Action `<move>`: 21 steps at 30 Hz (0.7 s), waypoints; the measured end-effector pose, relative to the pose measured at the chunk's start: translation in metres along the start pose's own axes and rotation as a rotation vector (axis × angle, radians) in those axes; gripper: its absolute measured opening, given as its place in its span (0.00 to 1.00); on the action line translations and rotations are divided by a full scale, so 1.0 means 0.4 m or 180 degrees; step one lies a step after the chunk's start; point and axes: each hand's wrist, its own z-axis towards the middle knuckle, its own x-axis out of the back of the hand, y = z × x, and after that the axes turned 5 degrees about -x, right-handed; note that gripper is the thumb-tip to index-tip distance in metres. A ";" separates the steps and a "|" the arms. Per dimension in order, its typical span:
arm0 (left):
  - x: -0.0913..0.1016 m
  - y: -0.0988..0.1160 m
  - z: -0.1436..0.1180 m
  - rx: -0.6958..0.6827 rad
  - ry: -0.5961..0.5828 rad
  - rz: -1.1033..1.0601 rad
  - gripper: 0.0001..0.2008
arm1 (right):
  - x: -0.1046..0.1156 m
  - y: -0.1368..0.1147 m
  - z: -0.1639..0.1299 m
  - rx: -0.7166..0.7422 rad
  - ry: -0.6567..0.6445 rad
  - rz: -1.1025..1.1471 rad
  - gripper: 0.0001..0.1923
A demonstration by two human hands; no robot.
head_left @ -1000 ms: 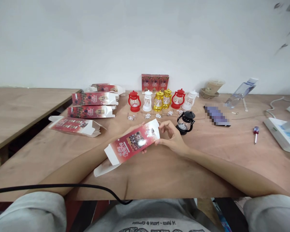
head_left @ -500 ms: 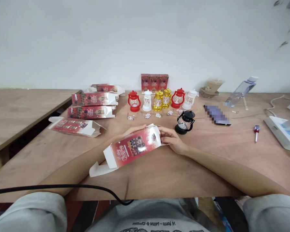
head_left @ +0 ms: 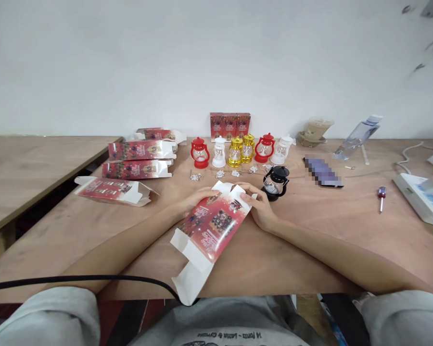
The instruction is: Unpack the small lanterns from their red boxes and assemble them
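Between my hands is a red printed cardboard box (head_left: 216,223), its white end flaps unfolded at both ends and one long flap pointing towards me. My left hand (head_left: 197,199) grips its far left side, partly hidden behind the card. At the far right end, my right hand (head_left: 259,205) holds the box with the thumb on top near the flaps. A black lantern (head_left: 275,183) stands just beyond my right hand. Behind it runs a row of small lanterns: a red lantern (head_left: 199,154), a white lantern (head_left: 219,152), a gold lantern (head_left: 235,153) and several more.
Several open red boxes (head_left: 140,150) lie at the left. Three closed boxes (head_left: 230,126) stand against the wall. Small tagged rings (head_left: 220,174) lie before the lanterns. To the right are a phone (head_left: 323,171), a screwdriver (head_left: 381,197), a bottle (head_left: 359,137), a cup (head_left: 315,129) and a power strip (head_left: 418,194).
The box has turned so that its near end swings right and towards me, showing more of two printed sides. Both hands stay on it, and the left hand's fingers show more.
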 end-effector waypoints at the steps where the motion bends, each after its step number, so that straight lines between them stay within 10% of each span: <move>1: 0.000 0.005 0.004 -0.0132 0.0029 0.0022 0.18 | -0.004 0.001 -0.001 -0.0032 0.0149 0.0150 0.21; 10: -0.060 0.059 0.001 -0.1715 0.0946 0.0677 0.20 | -0.052 -0.007 -0.040 -0.1299 -0.0485 0.0802 0.25; 21: -0.035 0.201 -0.077 -0.1013 0.0360 0.2018 0.11 | -0.067 -0.005 -0.066 -0.1560 -0.0844 0.0539 0.23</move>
